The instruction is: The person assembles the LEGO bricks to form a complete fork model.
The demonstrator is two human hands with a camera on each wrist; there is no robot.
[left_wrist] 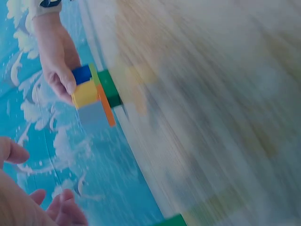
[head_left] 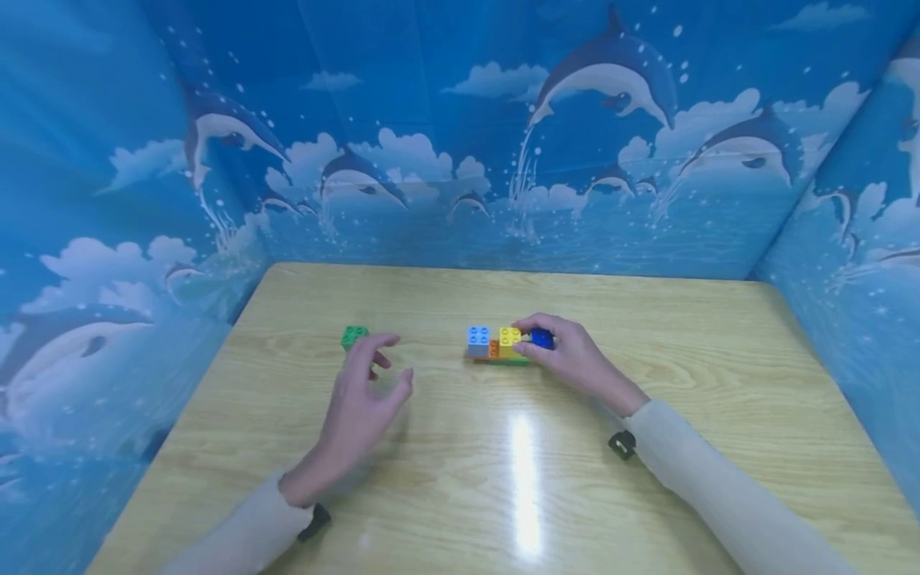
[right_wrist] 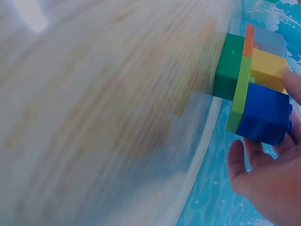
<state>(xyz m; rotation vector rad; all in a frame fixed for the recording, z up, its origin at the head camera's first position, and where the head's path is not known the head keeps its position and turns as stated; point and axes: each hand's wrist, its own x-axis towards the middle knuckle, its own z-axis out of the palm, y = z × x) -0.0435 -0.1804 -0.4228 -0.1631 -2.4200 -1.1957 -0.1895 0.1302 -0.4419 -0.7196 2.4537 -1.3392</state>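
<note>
A toy-brick structure [head_left: 494, 351] stands on the table. It has a green brick [right_wrist: 229, 66] at the bottom, a lime plate [right_wrist: 239, 94] and an orange plate [right_wrist: 248, 40] over it, and light blue [right_wrist: 269, 40], yellow [right_wrist: 268, 68] and dark blue [right_wrist: 263, 113] bricks on top. My right hand [head_left: 568, 355] holds the structure at its right end, fingers round the dark blue brick and a fingertip against the yellow one. To the left, my left hand [head_left: 362, 407] hovers with loosely bent fingers, holding nothing. Just beyond its fingers sits a loose green brick [head_left: 354, 335], partly hidden in the head view.
The wood-grain table [head_left: 446, 479] reaches back to a blue dolphin-print curtain [head_left: 431, 184], which also lines both sides. A bright light reflection [head_left: 525, 487] lies on the tabletop in front of the structure.
</note>
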